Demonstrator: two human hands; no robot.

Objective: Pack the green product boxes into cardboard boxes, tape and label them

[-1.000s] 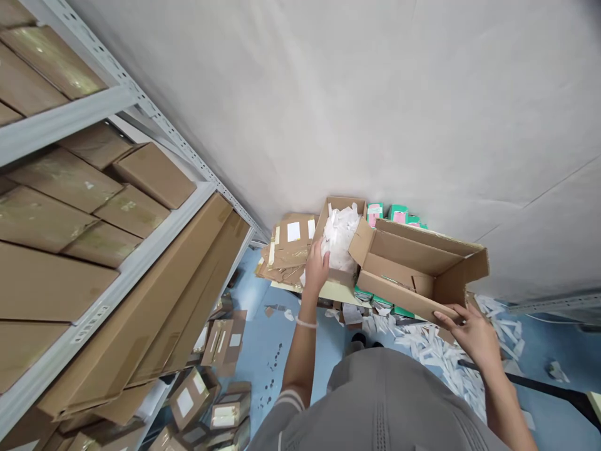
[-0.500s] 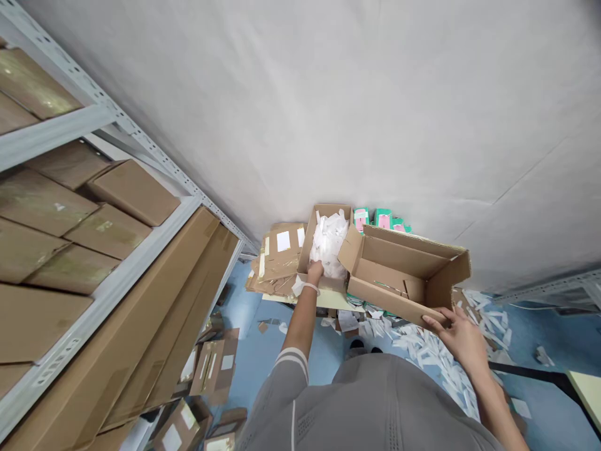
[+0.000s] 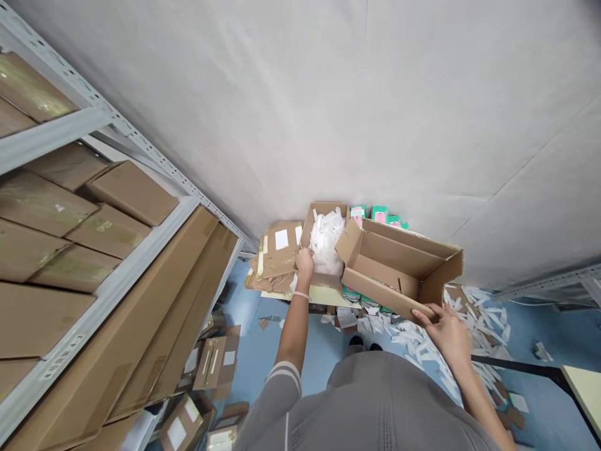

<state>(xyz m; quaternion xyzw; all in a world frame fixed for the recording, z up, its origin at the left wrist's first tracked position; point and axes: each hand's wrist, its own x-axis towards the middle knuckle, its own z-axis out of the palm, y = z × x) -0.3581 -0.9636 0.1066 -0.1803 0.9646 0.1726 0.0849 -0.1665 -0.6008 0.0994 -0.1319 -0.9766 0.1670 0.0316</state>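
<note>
My left hand is closed at the left wall of a small open cardboard box, its fingers curled at the rim. Loose white paper strips fill that box. With thumb and fingers my right hand grips the near right edge of a longer open cardboard box, which is tilted. Only a slit and a thin greenish strip show on the bottom of this longer box. Its left flap touches or overlaps the small box.
Flattened cardboard is stacked left on the pale table. Green-and-pink packs stand against the wall. Boxes load the metal shelf at left. Paper strips litter the blue floor, and a dark-edged table juts in at right.
My left hand has moved from the near edge of the paper-filled box to its left wall. The longer box and my right hand have shifted slightly left.
</note>
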